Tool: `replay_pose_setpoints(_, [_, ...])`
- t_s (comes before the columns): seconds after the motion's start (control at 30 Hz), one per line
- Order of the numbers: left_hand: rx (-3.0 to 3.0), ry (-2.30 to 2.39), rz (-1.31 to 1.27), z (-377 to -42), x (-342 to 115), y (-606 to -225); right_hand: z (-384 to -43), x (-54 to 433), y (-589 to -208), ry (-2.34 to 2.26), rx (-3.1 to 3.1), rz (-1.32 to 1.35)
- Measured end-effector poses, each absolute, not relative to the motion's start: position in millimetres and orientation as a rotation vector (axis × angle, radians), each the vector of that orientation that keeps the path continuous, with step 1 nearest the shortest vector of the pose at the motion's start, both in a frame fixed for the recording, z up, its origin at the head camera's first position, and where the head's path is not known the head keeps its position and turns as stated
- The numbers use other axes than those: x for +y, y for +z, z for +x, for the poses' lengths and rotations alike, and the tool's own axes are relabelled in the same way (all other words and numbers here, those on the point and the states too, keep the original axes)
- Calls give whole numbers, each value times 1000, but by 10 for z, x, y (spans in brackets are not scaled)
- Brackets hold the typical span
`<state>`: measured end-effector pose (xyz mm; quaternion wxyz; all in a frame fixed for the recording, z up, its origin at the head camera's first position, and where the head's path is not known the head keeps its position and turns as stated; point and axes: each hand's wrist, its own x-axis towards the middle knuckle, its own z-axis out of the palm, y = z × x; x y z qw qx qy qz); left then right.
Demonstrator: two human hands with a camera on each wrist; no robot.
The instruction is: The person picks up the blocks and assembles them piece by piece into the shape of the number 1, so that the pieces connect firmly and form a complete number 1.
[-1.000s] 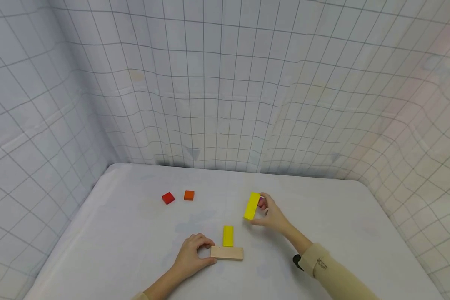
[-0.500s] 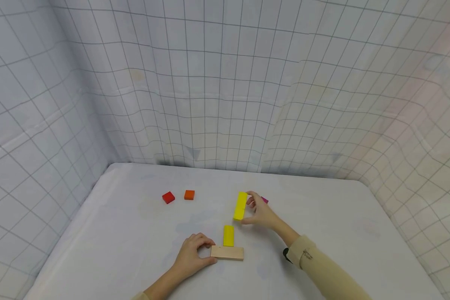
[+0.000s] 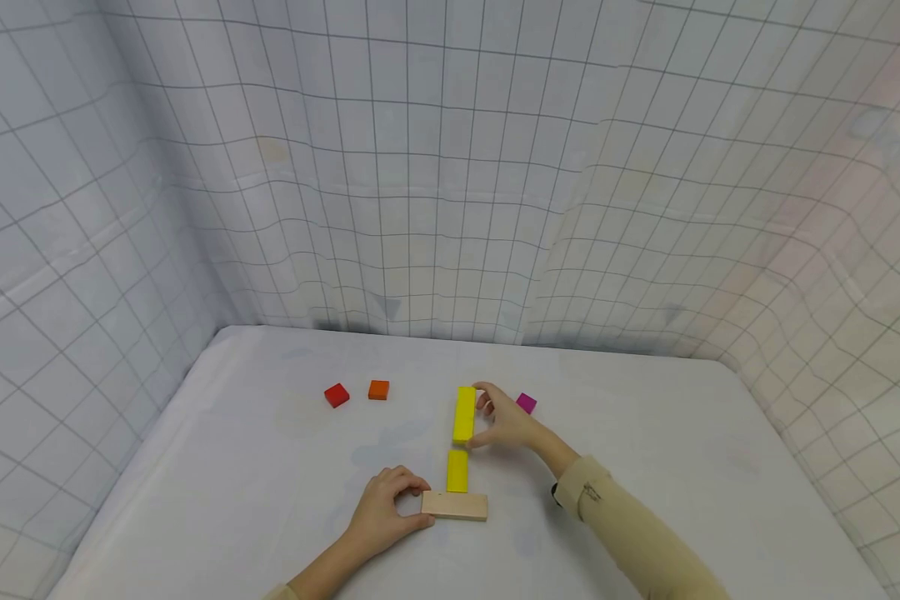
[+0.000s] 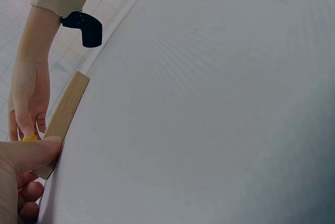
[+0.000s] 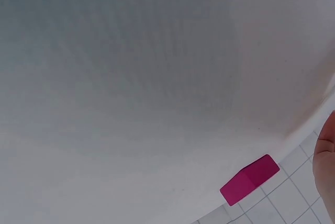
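In the head view my left hand point(image 3: 385, 512) pinches the left end of a plain wooden block point(image 3: 454, 506) lying crosswise on the table. The left wrist view shows the thumb pressed on that block point(image 4: 67, 111). A flat yellow block point(image 3: 457, 472) lies just behind it, pointing away from me. Beyond that, my right hand point(image 3: 506, 419) holds a longer yellow block point(image 3: 464, 415) by its two ends, thumb at the near end and fingers at the far one. It is roughly in line with the flat yellow block, its near end close to it.
A magenta block point(image 3: 526, 403) lies to the right of my right hand and shows in the right wrist view too. At the back left are a red block point(image 3: 337, 395) and an orange block point(image 3: 378, 390). Gridded cloth walls point(image 3: 450, 208) enclose the white table point(image 3: 645, 467).
My right hand has carried the longer yellow block leftward, and it has turned into line with the flat yellow block. The magenta block has come into view. My left hand has stayed put.
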<state>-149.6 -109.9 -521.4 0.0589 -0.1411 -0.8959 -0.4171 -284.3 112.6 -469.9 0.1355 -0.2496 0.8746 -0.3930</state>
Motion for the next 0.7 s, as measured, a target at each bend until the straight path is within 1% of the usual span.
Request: replay_pose_setpoints(0.7, [-2732, -1257, -427, -1503, -1101, -5218, -2966, 1116, -4820, -994, 2489, -742])
